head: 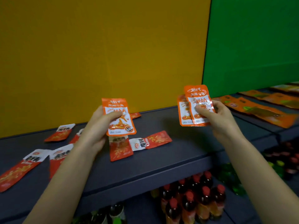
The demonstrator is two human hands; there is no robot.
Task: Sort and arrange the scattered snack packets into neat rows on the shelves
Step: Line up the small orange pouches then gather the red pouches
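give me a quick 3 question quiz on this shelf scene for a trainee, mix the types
1. True or false: the left hand is empty.
2. How many orange packets does the right hand hold? A one, B two, C five.
3. Fill in: the back panel behind the left hand is ___.
Key: 1 false, it grips a single orange packet. 2 B. 3 yellow.

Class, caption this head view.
Left hand holds one orange packet, right hand an orange pair, above a shelf of scattered packets.

Loose packets [150,139] lie on the shelf [161,162], above bottles [191,199].
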